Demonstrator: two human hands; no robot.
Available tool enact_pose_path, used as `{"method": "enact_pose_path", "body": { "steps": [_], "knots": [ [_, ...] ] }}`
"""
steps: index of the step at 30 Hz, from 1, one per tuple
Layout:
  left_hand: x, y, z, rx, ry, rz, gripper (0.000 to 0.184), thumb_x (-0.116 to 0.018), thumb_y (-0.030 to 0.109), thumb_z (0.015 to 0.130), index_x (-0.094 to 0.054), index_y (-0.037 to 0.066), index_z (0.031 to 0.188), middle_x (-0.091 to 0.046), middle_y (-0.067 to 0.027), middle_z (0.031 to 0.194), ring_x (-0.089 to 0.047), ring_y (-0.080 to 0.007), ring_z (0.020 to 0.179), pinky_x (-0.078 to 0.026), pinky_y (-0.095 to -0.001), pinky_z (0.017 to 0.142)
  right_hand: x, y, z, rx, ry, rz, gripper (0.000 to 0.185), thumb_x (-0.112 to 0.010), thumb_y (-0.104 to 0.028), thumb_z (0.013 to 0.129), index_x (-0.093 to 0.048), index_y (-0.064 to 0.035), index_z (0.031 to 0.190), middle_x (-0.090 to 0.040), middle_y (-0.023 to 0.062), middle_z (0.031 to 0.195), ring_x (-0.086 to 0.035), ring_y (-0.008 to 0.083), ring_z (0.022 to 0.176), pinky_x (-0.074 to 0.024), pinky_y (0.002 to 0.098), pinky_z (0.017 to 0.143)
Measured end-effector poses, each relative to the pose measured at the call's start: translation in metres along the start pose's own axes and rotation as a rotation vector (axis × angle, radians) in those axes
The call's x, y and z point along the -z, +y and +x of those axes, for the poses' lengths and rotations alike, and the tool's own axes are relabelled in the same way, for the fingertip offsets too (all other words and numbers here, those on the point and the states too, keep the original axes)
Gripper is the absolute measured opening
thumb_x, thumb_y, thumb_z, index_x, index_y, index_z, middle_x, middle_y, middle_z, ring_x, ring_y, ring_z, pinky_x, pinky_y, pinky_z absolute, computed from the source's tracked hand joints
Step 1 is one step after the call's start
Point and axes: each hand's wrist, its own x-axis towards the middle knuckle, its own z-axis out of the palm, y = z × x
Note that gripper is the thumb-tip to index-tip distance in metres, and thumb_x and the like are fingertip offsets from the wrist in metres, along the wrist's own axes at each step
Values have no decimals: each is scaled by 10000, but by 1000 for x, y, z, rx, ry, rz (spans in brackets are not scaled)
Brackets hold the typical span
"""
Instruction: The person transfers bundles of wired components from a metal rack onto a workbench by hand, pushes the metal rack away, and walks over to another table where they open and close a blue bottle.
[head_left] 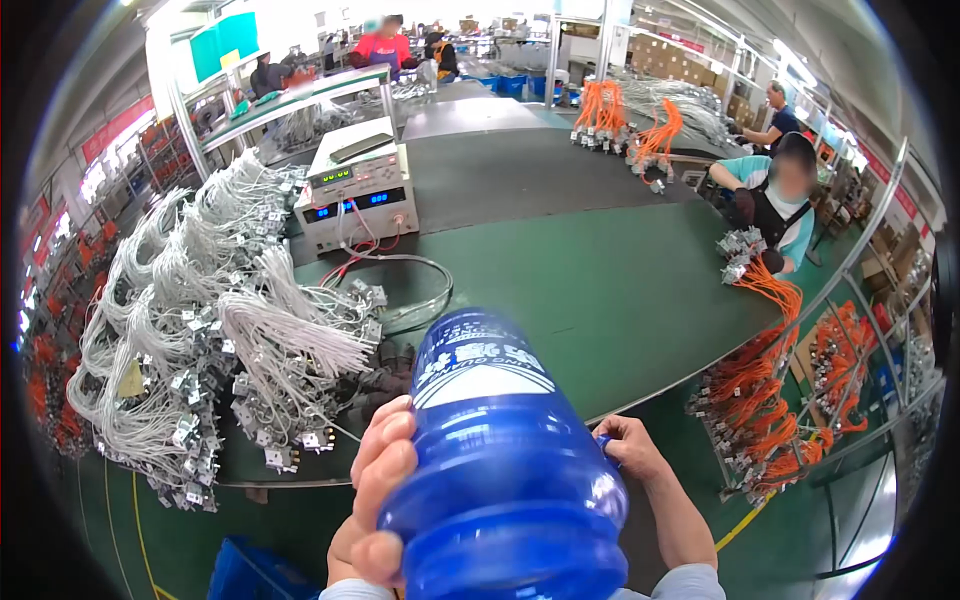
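A big blue plastic bottle (pixel 500 440) with white print fills the lower middle of the head view, tilted with its near end close to the camera. My left hand (pixel 378 490) is wrapped round its left side. Just right of the bottle, my right hand (pixel 635 450) is closed in a pinch on a small blue piece (pixel 603 440), which looks like a cap but is mostly hidden by the fingers. Behind the bottle lies the green-topped workbench (pixel 570 270). Dark gloves (pixel 385 385), partly covered by the bottle, rest near the bench's front edge.
Bundles of white cables with metal connectors (pixel 200 300) are heaped at left. A tester with lit displays (pixel 355 195) stands behind them. Orange cables (pixel 750 400) hang at right, near a co-worker (pixel 775 200). A blue bin (pixel 260 570) is on the floor.
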Motion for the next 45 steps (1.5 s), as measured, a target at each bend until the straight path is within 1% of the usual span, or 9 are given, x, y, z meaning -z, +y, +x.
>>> {"method": "enact_pose_path", "body": {
  "steps": [2, 4, 5, 10, 12, 21, 31, 43, 45],
  "knots": [
    [67, -18, -12, 19, -170, -99, 648, -357, 630, 919, -467, 166, 1357, -403, -201, 1391, -440, -387, 1262, -424, -575, 1012, -1, 5, -1, -35, 50, 22, 123, -569, -19, 713, -637, -16, 816, -620, 22, 769, -565, 93, 703, -461, 244, 645],
    [48, 3, -5, -22, -155, -131, 648, -327, 617, 936, -442, 162, 1383, -396, -170, 1412, -409, -412, 1293, -410, -583, 1035, -1, 3, -1, -52, 57, 22, 101, -576, -24, 713, -633, -17, 796, -614, 19, 747, -557, 91, 675, -454, 241, 618],
    [47, 10, 2, -35, -228, -150, 653, -305, 616, 946, -424, 164, 1401, -382, -156, 1429, -370, -428, 1325, -398, -587, 1050, 0, 6, -2, -38, 61, 43, 97, -574, -25, 710, -630, -17, 790, -613, 19, 746, -554, 90, 671, -451, 240, 615],
    [34, 27, 2, -59, -205, -60, 628, -267, 599, 958, -442, 181, 1393, -382, -128, 1432, -359, -430, 1335, -385, -596, 1058, 0, 7, -4, -34, 80, 77, 84, -559, -25, 695, -610, -18, 761, -607, 24, 741, -544, 96, 660, -442, 236, 610],
    [20, 25, -4, -134, -58, -63, 614, -264, 586, 964, -460, 174, 1375, -394, -110, 1419, -362, -423, 1335, -387, -599, 1055, 1, 15, -3, -12, 78, 105, 83, -556, -25, 693, -606, -18, 758, -607, 25, 744, -543, 97, 660, -440, 236, 608],
    [6, 43, -5, -155, -35, -132, 463, -321, 439, 986, -501, 221, 1352, -396, -17, 1430, -239, -408, 1399, -230, -620, 1131, 2, 9, -5, -10, 111, 161, 76, -554, -28, 693, -596, -17, 755, -600, 30, 750, -534, 98, 653, -429, 235, 590],
    [-32, 27, 56, -386, -22, 39, 463, -373, 438, 976, -452, 238, 1385, -393, -46, 1444, -292, -360, 1378, -263, -630, 1101, 3, 19, -3, 18, 116, 182, 86, -555, -30, 698, -602, -9, 767, -581, 26, 724, -519, 94, 624, -425, 233, 565],
    [-35, 45, 43, -676, 16, 256, 497, -436, 438, 964, -393, 258, 1425, -389, -82, 1461, -357, -301, 1353, -304, -641, 1065, 7, 32, 0, 21, 145, 202, 88, -556, 7, 700, -606, -14, 770, -575, 11, 711, -505, 80, 612, -406, 224, 548],
    [-38, 47, 45, -653, 76, 403, 462, -345, 467, 991, -349, 346, 1437, -401, -12, 1456, -388, -261, 1337, -366, -653, 1035, 6, 31, 1, 13, 148, 206, 91, -561, 9, 697, -606, -16, 772, -574, 9, 712, -505, 78, 616, -403, 222, 551]
  ]
}}
